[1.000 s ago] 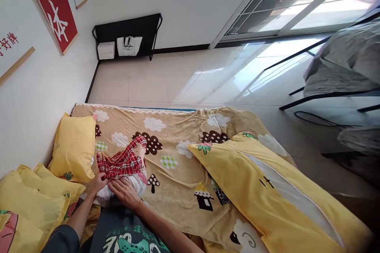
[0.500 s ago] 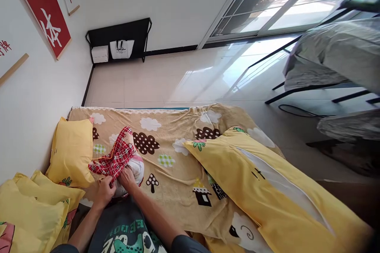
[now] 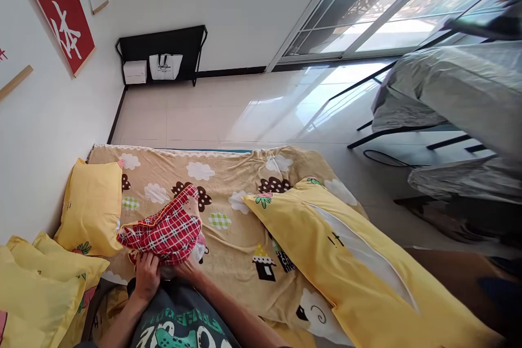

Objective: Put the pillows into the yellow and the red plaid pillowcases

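A red plaid cloth (image 3: 171, 231) with an orange-trimmed edge lies bunched on the bed in front of my body. My left hand (image 3: 147, 272) is closed on its near edge, fingers curled into the fabric. At the cloth's near right side is my right hand (image 3: 188, 269), its fingers hidden beneath the fabric. A whitish, pink-marked soft piece (image 3: 199, 247) shows from under the cloth beside that hand; the rest of it is covered.
Below lies a tan patterned blanket (image 3: 228, 204). Yellow pillows (image 3: 94, 204) sit against the left wall, and a large yellow cover (image 3: 346, 261) with an open white slit spreads on the right. Beyond the bed are a black shelf (image 3: 163, 43) and a plastic-draped rack (image 3: 444, 87).
The plaid cloth has spread to the right, over most of the whitish piece and my right hand's fingers. Both hands have moved slightly nearer my body. The view has shifted a little.
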The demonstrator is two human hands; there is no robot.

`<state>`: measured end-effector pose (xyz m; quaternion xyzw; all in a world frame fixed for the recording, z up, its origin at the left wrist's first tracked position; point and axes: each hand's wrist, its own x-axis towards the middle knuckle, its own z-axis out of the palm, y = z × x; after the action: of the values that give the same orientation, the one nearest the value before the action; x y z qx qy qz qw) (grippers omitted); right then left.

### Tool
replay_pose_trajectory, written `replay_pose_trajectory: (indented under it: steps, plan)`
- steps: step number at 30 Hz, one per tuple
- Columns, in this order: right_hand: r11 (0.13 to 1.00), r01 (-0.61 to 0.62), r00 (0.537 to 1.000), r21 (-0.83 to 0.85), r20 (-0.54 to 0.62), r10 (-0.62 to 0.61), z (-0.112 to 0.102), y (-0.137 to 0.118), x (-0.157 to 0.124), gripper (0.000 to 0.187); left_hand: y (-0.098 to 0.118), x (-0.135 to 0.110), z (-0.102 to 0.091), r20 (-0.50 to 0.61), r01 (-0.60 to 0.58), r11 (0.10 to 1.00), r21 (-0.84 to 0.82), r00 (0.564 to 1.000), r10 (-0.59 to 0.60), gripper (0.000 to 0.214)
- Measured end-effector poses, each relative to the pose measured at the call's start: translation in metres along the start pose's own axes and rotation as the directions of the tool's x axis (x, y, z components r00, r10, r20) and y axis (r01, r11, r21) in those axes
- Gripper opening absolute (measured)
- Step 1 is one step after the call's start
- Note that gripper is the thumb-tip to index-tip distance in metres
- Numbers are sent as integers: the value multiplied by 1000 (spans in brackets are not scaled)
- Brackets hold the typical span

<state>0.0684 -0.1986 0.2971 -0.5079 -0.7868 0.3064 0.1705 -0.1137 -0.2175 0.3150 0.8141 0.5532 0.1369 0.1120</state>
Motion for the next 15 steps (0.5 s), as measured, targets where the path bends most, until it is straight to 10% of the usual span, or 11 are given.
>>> replay_pose_trajectory:
  steps: [6,9,11,15]
  plan:
    - [981,175,982,87,59,-180,-13,8,-61,42,-20,-20,-1,-29,55,993,100,998,-53,33]
    - [964,-141,980,225,-108,168,-27,36,-67,39,-23,-19,-7,-5,49,991,125,999,-49,34]
    - [895,-354,886,271,-210,414,-36,55,-61,47,-27,-15,-10,-1,40,990,133,999,-40,32]
    - [767,-526,796,367,-106,596,-47,67,-38,89,-34,-5,-16,-15,-85,992,94,996,87,31]
